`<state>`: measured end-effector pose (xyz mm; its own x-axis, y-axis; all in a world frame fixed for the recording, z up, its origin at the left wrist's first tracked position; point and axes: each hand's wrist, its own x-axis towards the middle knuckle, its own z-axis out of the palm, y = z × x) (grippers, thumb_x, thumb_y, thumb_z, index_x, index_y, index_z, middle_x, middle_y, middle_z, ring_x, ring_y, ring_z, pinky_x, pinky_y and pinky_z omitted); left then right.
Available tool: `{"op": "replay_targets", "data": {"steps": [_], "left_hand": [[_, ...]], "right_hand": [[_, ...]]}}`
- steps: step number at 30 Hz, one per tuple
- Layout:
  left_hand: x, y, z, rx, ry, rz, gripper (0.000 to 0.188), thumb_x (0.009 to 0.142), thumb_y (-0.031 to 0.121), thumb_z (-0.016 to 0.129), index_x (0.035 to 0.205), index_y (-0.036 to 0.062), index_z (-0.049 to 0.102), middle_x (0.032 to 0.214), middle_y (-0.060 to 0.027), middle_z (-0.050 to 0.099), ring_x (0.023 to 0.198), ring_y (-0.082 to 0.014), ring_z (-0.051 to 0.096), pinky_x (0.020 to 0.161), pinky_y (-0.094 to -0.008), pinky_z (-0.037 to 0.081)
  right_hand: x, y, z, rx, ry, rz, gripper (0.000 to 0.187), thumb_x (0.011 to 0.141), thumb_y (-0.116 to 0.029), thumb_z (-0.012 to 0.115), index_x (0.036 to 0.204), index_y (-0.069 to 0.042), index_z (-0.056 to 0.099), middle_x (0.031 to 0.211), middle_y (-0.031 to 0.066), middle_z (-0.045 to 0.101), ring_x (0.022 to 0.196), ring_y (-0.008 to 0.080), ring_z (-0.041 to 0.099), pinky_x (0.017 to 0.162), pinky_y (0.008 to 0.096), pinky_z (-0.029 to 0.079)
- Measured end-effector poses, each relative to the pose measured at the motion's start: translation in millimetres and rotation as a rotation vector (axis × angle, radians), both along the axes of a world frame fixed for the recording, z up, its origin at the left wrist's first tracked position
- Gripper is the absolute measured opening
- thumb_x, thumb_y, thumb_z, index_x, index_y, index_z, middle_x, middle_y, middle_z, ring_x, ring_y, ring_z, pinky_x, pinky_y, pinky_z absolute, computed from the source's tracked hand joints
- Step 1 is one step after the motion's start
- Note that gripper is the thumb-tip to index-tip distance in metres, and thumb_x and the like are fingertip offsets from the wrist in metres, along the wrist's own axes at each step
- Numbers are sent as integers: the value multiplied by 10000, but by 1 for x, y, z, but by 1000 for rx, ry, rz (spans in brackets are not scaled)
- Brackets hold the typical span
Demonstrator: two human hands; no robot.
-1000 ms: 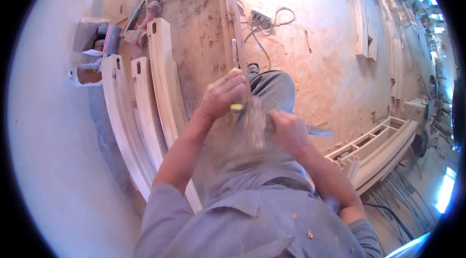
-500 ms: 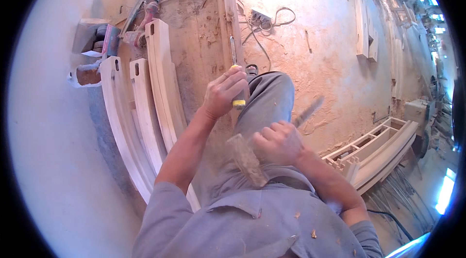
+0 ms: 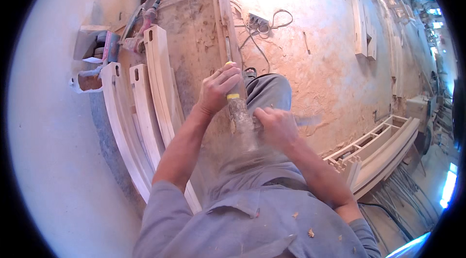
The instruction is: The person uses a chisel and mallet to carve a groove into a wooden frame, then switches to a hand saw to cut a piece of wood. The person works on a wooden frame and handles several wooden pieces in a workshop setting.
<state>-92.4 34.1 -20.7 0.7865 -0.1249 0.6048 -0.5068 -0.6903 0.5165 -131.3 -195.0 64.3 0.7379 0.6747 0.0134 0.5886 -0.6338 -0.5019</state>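
Note:
My left hand [image 3: 219, 86] is closed around the handle of a chisel [image 3: 228, 50], whose narrow blade points away from me over a long wooden beam [image 3: 221, 10]. Yellow bands show at both ends of the handle. A worn wooden mallet [image 3: 241, 116] is gripped in my right hand [image 3: 277, 127], its handle sticking out to the right, blurred by motion. The mallet's head is at the butt of the chisel handle; whether they touch I cannot tell.
Pale slotted wooden pieces [image 3: 156, 73] lean on the left, beside a pinkish power tool [image 3: 145, 27] and an open box [image 3: 111, 47]. A power strip [image 3: 258, 21] with cable lies on the dusty floor. At right stands a slatted wooden frame [image 3: 388, 144].
My right hand has swung the mallet up and forward, from near my waist to the chisel's butt. My left hand has shifted slightly left, still holding the chisel.

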Motion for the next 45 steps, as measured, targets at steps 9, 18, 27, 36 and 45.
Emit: {"op": "replay_targets", "data": {"steps": [9,18,27,36,45], "left_hand": [[-1,7,-6,25,12,-23,214,767,74,795,955,66,692,1074,-84,742,1128,-316,723,893,-403,621],[11,12,-26,47,37,45,244,774,54,713,1016,73,695,1163,-80,722,1214,-302,680,936,-401,600],[21,13,2,-115,-26,105,215,761,47,768,956,44,676,1124,-106,731,1161,-351,701,938,-417,597],[23,4,23,-56,80,6,204,750,22,795,922,35,688,1080,-125,734,1122,-354,719,929,-409,610],[19,-4,-1,4,114,58,192,750,22,797,909,49,693,1078,-115,738,1140,-350,716,928,-428,608]], "right_hand": [[13,-6,0,-40,-44,62,128,720,-92,667,824,-113,594,721,94,597,667,306,661,577,435,508],[33,5,-8,-110,55,-15,163,737,-62,669,890,-97,627,780,125,646,742,363,679,641,483,524],[37,-41,-21,-82,317,-446,220,763,-103,743,977,-82,697,805,152,693,765,339,708,661,459,531],[129,-171,-119,154,812,-1051,348,751,-53,775,1067,-26,633,696,15,582,540,101,558,458,293,440],[88,-201,-182,-237,269,-948,503,840,-155,742,1297,27,639,1106,183,732,1048,302,708,921,408,557]]}}
